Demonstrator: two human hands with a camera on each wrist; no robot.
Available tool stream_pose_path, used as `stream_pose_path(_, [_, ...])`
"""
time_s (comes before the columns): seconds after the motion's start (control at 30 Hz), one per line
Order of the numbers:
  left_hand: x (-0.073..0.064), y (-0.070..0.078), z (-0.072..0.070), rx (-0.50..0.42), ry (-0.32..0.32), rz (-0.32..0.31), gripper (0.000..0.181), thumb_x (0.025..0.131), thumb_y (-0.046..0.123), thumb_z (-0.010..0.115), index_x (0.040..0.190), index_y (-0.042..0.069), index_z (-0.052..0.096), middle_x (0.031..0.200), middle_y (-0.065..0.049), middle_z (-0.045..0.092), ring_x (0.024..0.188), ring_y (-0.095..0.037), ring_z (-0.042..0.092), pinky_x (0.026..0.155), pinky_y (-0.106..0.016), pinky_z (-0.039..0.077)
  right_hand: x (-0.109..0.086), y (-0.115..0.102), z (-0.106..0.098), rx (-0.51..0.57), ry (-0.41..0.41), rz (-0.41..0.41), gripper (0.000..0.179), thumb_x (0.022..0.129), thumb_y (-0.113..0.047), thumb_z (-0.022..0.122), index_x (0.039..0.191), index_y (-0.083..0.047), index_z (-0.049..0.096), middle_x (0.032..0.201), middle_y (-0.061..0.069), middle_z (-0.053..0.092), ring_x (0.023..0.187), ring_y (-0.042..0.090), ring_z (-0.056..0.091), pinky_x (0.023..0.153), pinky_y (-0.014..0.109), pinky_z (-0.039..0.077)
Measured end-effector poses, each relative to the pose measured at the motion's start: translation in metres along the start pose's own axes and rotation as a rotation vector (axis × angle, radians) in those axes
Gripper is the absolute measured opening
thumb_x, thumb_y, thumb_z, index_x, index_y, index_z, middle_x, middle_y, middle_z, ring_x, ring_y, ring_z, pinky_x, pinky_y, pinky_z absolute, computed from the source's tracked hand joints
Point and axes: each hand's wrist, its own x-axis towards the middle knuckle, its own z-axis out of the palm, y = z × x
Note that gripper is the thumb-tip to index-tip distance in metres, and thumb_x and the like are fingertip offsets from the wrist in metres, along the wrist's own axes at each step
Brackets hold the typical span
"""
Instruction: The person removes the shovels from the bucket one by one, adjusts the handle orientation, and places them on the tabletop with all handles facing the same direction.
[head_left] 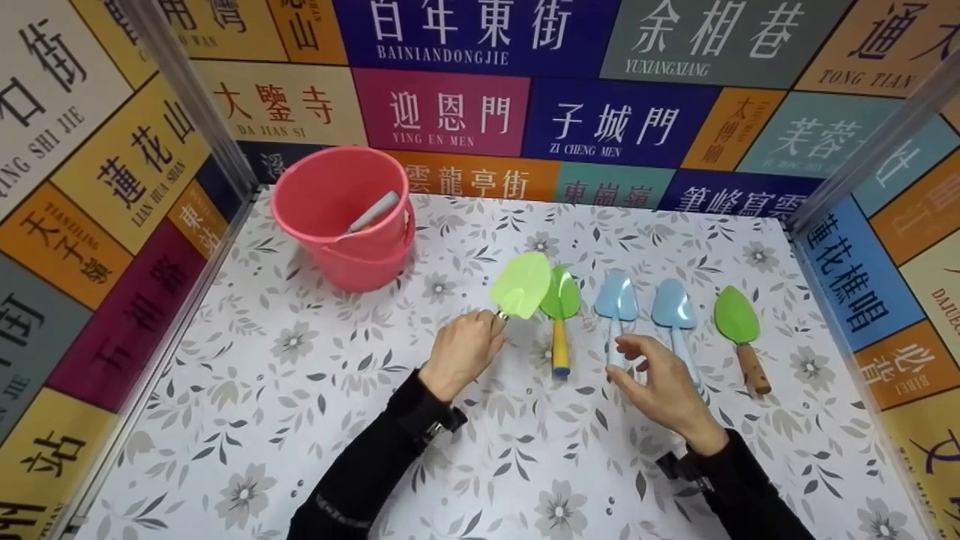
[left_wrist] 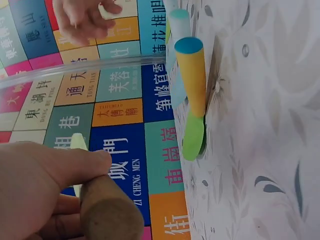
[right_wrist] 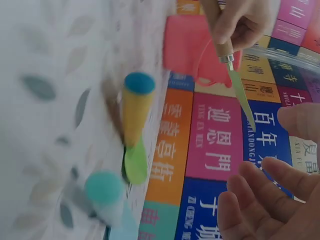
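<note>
My left hand (head_left: 463,351) grips the wooden handle of a green garden trowel (head_left: 520,285), its blade raised above the table. In the left wrist view the trowel's round wooden handle end (left_wrist: 111,215) sticks out past the thumb. Just right of it lies a trowel with a green blade and yellow handle (head_left: 560,346). My right hand (head_left: 664,386) hovers over the handle of a pale blue trowel (head_left: 616,296), fingers loosely bent and holding nothing. Beside that lies a second blue trowel (head_left: 673,304); farther right is a green trowel with a wooden handle (head_left: 752,369).
A pink bucket (head_left: 364,266) stands at the back left, with a light-coloured handle (head_left: 374,212) inside it. The table (head_left: 525,450) has a leaf-and-flower cover. Sign-printed panels (head_left: 442,112) enclose the back and both sides.
</note>
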Motion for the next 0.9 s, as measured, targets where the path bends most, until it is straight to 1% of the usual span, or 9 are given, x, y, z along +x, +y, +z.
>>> stream_pose_path(0.07, [0.007,-0.003,0.002,-0.027,-0.032,-0.045,0.024,0.09,0.02,0.074,0.079,0.004,0.061,0.073,-0.011,0.067,0.065,-0.03,0.068,0.056,-0.04,0.058,-0.008,0.004,-0.005,-0.083,0.016,-0.052,0.045,0.075,-0.001,0.084,0.114,0.005,0.064,0.098,0.015,0.068,0.084,0.026,0.064,0.069,0.026,0.051])
stream_pose_path(0.17, [0.015,-0.009,0.007,-0.078,-0.077,-0.132,0.025,0.092,0.017,0.071,0.074,0.003,0.058,0.071,-0.014,0.066,0.064,-0.034,0.068,0.055,-0.044,0.058,-0.019,0.01,-0.013,-0.192,0.036,-0.097,0.046,0.071,-0.004,0.086,0.111,0.005,0.065,0.096,0.015,0.068,0.085,0.026,0.064,0.07,0.029,0.05])
stream_pose_path(0.3, [0.024,-0.016,0.015,-0.122,-0.142,-0.236,0.028,0.094,0.017,0.068,0.072,0.004,0.057,0.071,-0.015,0.066,0.065,-0.035,0.069,0.057,-0.044,0.058,-0.032,0.016,-0.022,-0.293,0.038,-0.09,0.045,0.071,-0.008,0.086,0.11,0.003,0.065,0.099,0.016,0.068,0.09,0.03,0.065,0.07,0.041,0.054])
stream_pose_path(0.37, [0.028,-0.018,0.019,-0.139,-0.174,-0.271,0.029,0.094,0.016,0.068,0.07,0.006,0.055,0.071,-0.015,0.066,0.064,-0.033,0.069,0.056,-0.042,0.058,-0.038,0.02,-0.026,-0.327,0.033,-0.081,0.045,0.072,-0.011,0.085,0.111,0.003,0.065,0.1,0.018,0.068,0.091,0.034,0.065,0.07,0.045,0.056])
stream_pose_path(0.43, [0.031,-0.021,0.023,-0.148,-0.193,-0.287,0.032,0.093,0.014,0.068,0.066,0.009,0.052,0.069,-0.014,0.066,0.062,-0.03,0.067,0.055,-0.04,0.058,-0.043,0.024,-0.029,-0.347,0.029,-0.076,0.045,0.072,-0.012,0.084,0.11,0.003,0.065,0.101,0.02,0.068,0.092,0.037,0.065,0.072,0.048,0.056])
stream_pose_path(0.57, [0.035,-0.023,0.03,-0.178,-0.208,-0.323,0.043,0.09,0.01,0.07,0.058,0.015,0.042,0.065,-0.011,0.065,0.057,-0.025,0.062,0.052,-0.038,0.056,-0.05,0.032,-0.033,-0.377,0.033,-0.089,0.043,0.073,-0.014,0.083,0.108,0.005,0.066,0.097,0.021,0.067,0.088,0.038,0.065,0.07,0.048,0.055])
stream_pose_path(0.67, [0.036,-0.024,0.036,-0.173,-0.24,-0.369,0.045,0.088,0.012,0.072,0.055,0.017,0.04,0.068,-0.012,0.066,0.06,-0.025,0.063,0.054,-0.039,0.056,-0.054,0.037,-0.033,-0.388,0.036,-0.094,0.042,0.073,-0.015,0.082,0.106,0.005,0.066,0.094,0.021,0.067,0.084,0.037,0.065,0.068,0.047,0.055])
stream_pose_path(0.77, [0.037,-0.025,0.042,-0.155,-0.283,-0.435,0.038,0.086,0.015,0.072,0.057,0.013,0.048,0.079,-0.016,0.069,0.068,-0.029,0.067,0.059,-0.043,0.058,-0.058,0.039,-0.032,-0.389,0.028,-0.085,0.042,0.072,-0.015,0.082,0.106,0.004,0.066,0.094,0.02,0.067,0.085,0.038,0.065,0.069,0.047,0.054])
stream_pose_path(0.9, [0.037,-0.025,0.05,-0.133,-0.318,-0.506,0.018,0.084,0.015,0.071,0.069,0.005,0.065,0.092,-0.02,0.072,0.078,-0.034,0.071,0.064,-0.048,0.059,-0.063,0.041,-0.03,-0.39,0.013,-0.062,0.042,0.072,-0.015,0.083,0.106,0.003,0.066,0.095,0.02,0.067,0.086,0.039,0.065,0.07,0.048,0.054])
